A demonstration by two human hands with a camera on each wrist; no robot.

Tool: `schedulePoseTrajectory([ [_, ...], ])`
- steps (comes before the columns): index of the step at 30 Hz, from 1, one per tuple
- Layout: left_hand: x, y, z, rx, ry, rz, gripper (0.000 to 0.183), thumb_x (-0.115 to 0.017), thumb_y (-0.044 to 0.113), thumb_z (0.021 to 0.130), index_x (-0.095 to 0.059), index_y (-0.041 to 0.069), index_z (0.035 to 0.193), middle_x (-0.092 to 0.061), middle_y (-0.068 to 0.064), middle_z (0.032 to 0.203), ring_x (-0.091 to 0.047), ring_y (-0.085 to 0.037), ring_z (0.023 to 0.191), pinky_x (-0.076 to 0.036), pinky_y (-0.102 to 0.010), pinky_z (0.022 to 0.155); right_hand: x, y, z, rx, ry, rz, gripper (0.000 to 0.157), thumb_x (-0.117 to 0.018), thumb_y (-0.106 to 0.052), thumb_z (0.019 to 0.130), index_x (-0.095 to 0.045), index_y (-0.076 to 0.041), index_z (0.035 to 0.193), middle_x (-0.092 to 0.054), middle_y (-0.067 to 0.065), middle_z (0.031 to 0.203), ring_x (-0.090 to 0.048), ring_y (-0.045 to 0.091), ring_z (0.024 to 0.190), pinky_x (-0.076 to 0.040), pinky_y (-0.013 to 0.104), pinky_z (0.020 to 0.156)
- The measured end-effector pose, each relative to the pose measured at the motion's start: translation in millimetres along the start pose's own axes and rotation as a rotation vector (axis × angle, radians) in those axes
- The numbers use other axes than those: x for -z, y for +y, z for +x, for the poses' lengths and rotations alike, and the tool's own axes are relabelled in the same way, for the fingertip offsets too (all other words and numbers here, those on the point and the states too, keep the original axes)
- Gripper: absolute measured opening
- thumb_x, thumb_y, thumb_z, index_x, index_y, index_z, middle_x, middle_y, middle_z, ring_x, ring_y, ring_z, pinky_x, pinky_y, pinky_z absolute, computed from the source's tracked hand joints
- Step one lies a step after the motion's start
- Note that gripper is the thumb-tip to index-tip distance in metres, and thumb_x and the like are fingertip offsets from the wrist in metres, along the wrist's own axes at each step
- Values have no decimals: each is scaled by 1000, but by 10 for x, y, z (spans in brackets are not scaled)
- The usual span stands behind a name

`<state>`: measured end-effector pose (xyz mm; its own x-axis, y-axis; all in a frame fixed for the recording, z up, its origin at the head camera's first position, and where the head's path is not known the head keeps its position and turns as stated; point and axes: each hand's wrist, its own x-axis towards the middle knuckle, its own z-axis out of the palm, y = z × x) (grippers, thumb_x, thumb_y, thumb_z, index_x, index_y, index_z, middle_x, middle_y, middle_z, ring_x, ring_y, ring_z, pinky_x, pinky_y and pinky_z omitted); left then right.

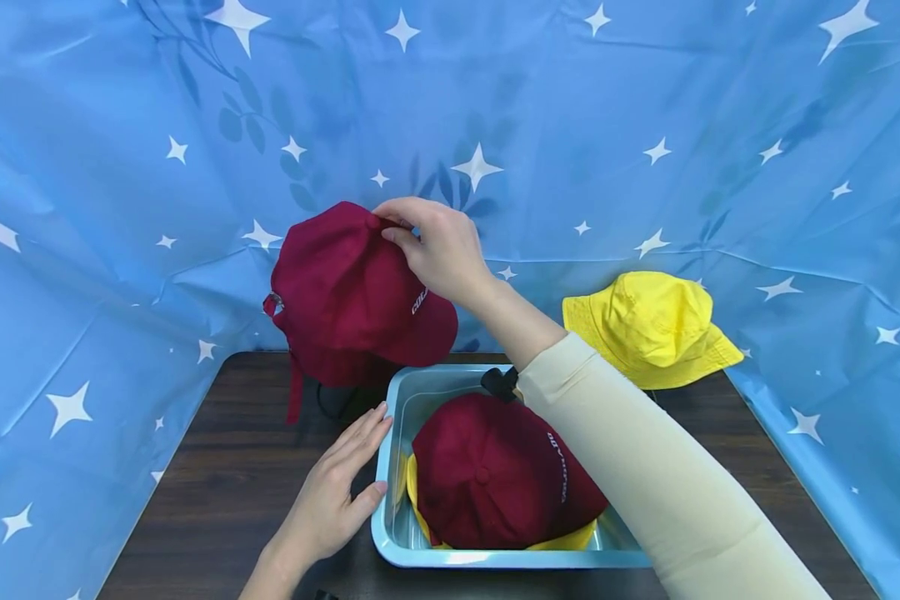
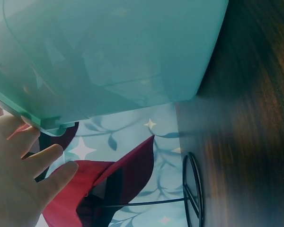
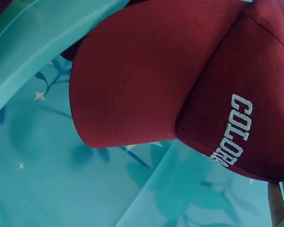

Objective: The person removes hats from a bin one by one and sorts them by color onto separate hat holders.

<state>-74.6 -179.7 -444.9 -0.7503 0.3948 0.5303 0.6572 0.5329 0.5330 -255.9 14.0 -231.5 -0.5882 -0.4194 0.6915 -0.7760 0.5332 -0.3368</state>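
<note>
A maroon cap point(image 1: 345, 292) is at the back left, above the table and just beyond the tray's left rear corner. Its long axis slants across the head view, the strap point(image 1: 295, 392) hanging at the left and the bill pointing right and somewhat toward the wearer; the crown is uppermost. White block letters on the front panel read "COLOR" in the right wrist view, the rest curving out of sight. The right hand point(image 1: 442, 254) pinches the crown beside the top button, thumb and fingers closed on the fabric. A black wire stand point(image 2: 185, 199) reaches in beneath the cap; whether it bears the weight I cannot tell. The left hand point(image 1: 330, 500) holds nothing, its fingers extended and touching the left rim of the blue tray point(image 1: 510, 559). In the tray lies a 2nd maroon cap point(image 1: 487, 475), crown up, its lettered front turned right, the white writing too small to read surely, with yellow fabric point(image 1: 570, 537) under it. A yellow bucket hat point(image 1: 652, 325) is at the back right, brim down, beyond the cream sleeve point(image 1: 645, 450). Around the dark wooden table point(image 1: 187, 467) hangs a blue star-printed curtain point(image 1: 525, 100)
</note>
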Motion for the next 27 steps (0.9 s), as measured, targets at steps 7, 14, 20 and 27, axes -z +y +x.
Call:
schedulePoseTrajectory([
  [7,15,-1,13,-26,12,6,66,-64,14,95,-45,3,158,-39,-14,166,-39,-38,150,-19,-22,123,-129,43,64,-41,-29,0,26,-70,-13,101,-77,-13,125,-75,1,119,-69,15,105,-52,28,92],
  [14,16,-5,2,-14,11,1,66,-64,14,96,-45,4,158,-39,-13,166,-38,-34,152,-18,-21,123,-244,77,130,-78,-71,-2,25,-71,-15,101,-77,-16,125,-76,-3,119,-70,13,107,-53,30,91],
  [20,20,-25,2,0,6,1,67,-64,15,95,-44,6,159,-38,-12,167,-37,-35,152,-17,-21,123,-392,102,126,-69,-111,13,24,-71,-15,101,-77,-16,124,-76,-3,120,-70,13,109,-54,31,92],
  [27,4,-36,-4,10,1,-6,67,-65,16,95,-45,7,159,-37,-10,167,-36,-32,153,-17,-21,123,-586,116,35,-80,-150,4,25,-71,-15,101,-78,-16,125,-75,-2,122,-71,14,110,-55,32,91],
])
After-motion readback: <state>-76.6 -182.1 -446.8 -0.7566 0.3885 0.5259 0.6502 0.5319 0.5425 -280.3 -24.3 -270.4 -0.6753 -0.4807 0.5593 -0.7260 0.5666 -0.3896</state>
